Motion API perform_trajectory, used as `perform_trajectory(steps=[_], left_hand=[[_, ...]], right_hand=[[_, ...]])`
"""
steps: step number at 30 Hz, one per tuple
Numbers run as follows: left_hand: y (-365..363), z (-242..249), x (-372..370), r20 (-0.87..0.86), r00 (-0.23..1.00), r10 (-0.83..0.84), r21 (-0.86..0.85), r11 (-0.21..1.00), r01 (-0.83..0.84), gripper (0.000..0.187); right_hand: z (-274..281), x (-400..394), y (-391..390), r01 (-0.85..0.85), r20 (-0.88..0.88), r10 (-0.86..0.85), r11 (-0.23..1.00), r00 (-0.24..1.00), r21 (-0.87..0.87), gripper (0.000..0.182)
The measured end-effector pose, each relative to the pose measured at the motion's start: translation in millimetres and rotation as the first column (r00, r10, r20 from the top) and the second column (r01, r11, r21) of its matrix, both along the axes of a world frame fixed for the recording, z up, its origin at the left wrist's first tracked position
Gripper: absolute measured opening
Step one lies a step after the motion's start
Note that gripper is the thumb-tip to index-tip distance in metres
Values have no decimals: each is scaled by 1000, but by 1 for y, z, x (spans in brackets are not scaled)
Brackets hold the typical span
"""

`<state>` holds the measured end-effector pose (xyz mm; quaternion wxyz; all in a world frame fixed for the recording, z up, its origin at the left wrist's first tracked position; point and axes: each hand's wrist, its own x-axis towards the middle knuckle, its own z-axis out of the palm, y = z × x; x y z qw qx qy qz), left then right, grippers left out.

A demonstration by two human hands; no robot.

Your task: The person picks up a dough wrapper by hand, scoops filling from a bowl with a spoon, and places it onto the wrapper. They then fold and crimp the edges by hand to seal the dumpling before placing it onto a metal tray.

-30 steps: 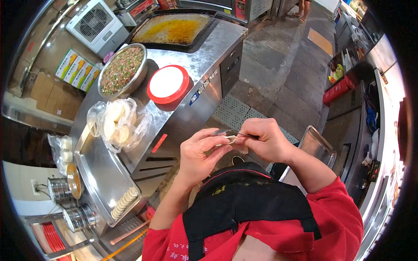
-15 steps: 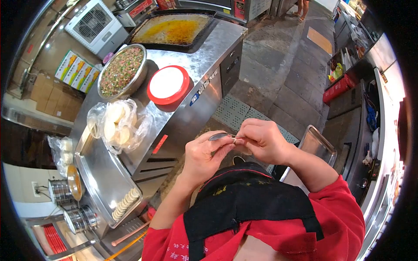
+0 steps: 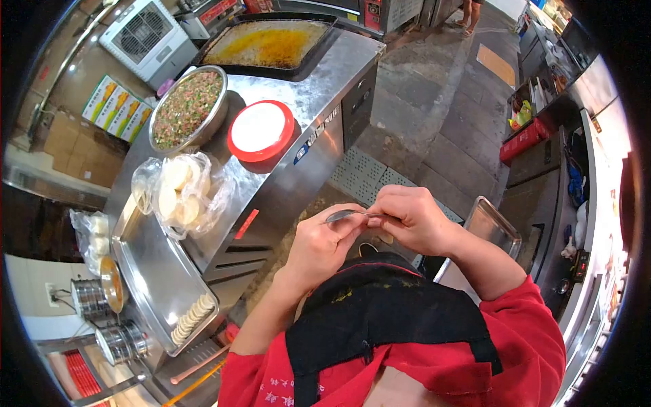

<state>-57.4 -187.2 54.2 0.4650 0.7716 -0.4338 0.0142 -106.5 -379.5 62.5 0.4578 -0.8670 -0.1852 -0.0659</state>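
In front of my apron both hands meet, fingers pinched together. My left hand [image 3: 317,244] is closed on a small pale dumpling, mostly hidden behind the fingers. My right hand [image 3: 413,218] pinches from the other side and also keeps hold of a metal spoon [image 3: 341,215], whose bowl points left over my left fingertips. On the counter to the left are a clear bag of round dough wrappers [image 3: 180,193], a steel bowl of minced filling with green bits [image 3: 188,108] and a red-rimmed round container with a white top [image 3: 261,132]. A row of folded dumplings [image 3: 193,319] lies on a metal tray [image 3: 152,264].
A dark baking pan with a yellow oily surface [image 3: 271,44] sits at the counter's far end. Another metal tray [image 3: 495,227] is beyond my right arm. Steel pots [image 3: 122,342] stand at lower left. Far off, a person's legs [image 3: 469,13] show on the walkway.
Both hands stay together at nearly the same spot, with the fingers shifting slightly. The spoon now lies flatter across the fingertips. The pale dough edge between the fingers shows less.
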Motion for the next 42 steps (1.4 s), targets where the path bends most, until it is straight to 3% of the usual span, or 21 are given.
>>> perform_trajectory(steps=[5,11,13,20,26,28,35,37,42], left_hand=[[1,-4,4,-60,998,29,-73,997,-34,16],[1,-8,5,-10,1000,8,-100,995,-9,18],[1,-8,3,-7,1000,-3,-85,996,2,18],[1,-5,-2,14,997,72,-62,996,-71,19],[0,-8,-2,-65,993,103,-143,983,-111,19],[-1,-8,-2,16,996,91,-147,985,-88,19],[-4,-10,-2,7,994,111,-183,977,-107,19],[-6,-15,-6,-199,950,239,-236,930,-283,16],[-11,-19,-6,-304,934,187,-328,900,-287,18]], right_hand=[[0,-3,3,96,43,-97,995,994,19,10],[18,-3,3,116,-170,-113,993,979,7,12],[13,-2,1,48,-67,-48,999,997,-10,12],[3,-6,7,103,10,-103,994,995,-48,9],[7,-2,7,116,50,-118,992,992,45,8],[19,-3,9,180,-169,-169,983,971,48,10],[2,2,9,133,20,-134,990,991,35,9],[5,3,10,169,-11,-168,985,986,20,9],[18,3,16,224,-105,-215,970,971,90,9]])
